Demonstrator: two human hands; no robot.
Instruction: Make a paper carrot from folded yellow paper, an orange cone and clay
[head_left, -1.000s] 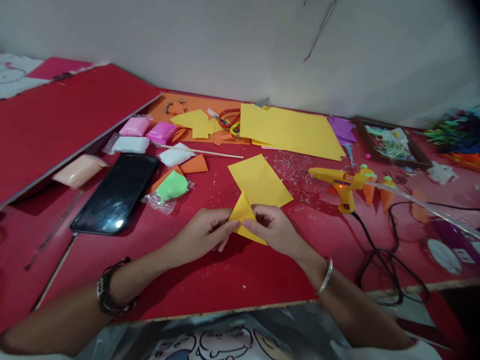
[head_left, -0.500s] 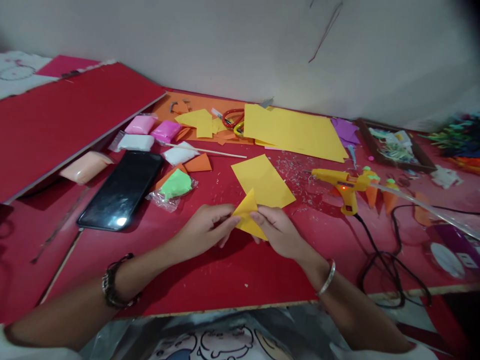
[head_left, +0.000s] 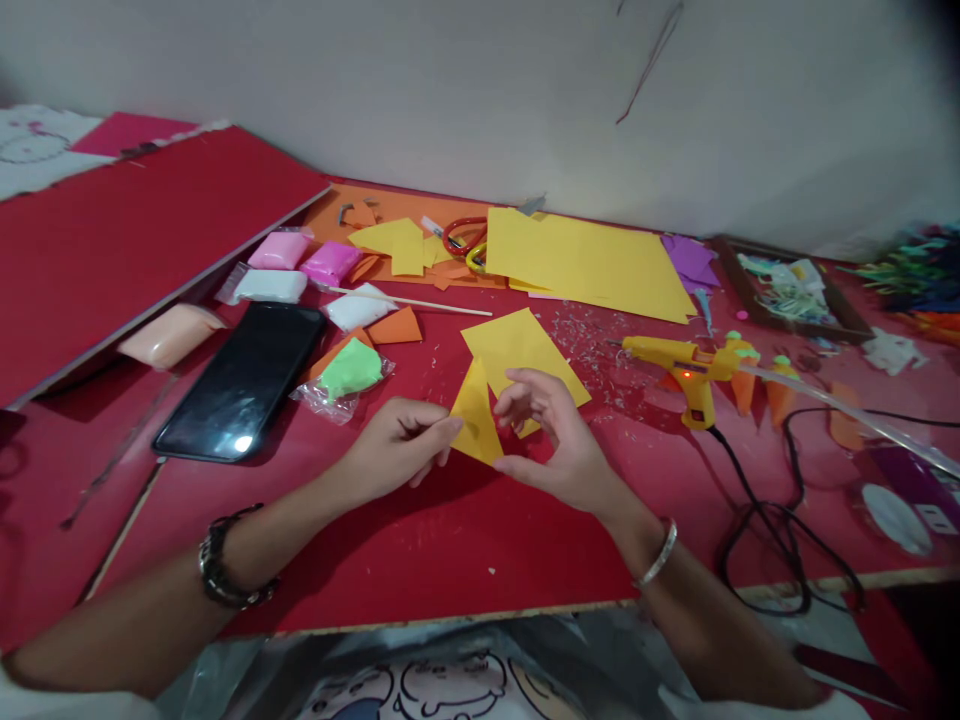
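My left hand [head_left: 405, 446] pinches the left edge of a small yellow paper triangle [head_left: 477, 415], which points upward. Close to the triangle's right side is my right hand [head_left: 551, 435], its fingers curved and apart, the thumb near the lower right corner. Whether that thumb touches the paper I cannot tell. Behind the triangle a yellow paper sheet [head_left: 517, 345] lies on the red table [head_left: 420, 570], partly hidden by my right hand.
A black phone [head_left: 244, 385] and bags of clay, one green [head_left: 351, 370], lie to the left. On the right stands a yellow glue gun [head_left: 694, 375] with a looping cable. Larger yellow sheets [head_left: 600, 265] and red-handled scissors [head_left: 461, 240] lie at the back.
My right hand has opened off the yellow piece and its fingers have spread. The piece has shifted left and turned, with my left hand still on it.
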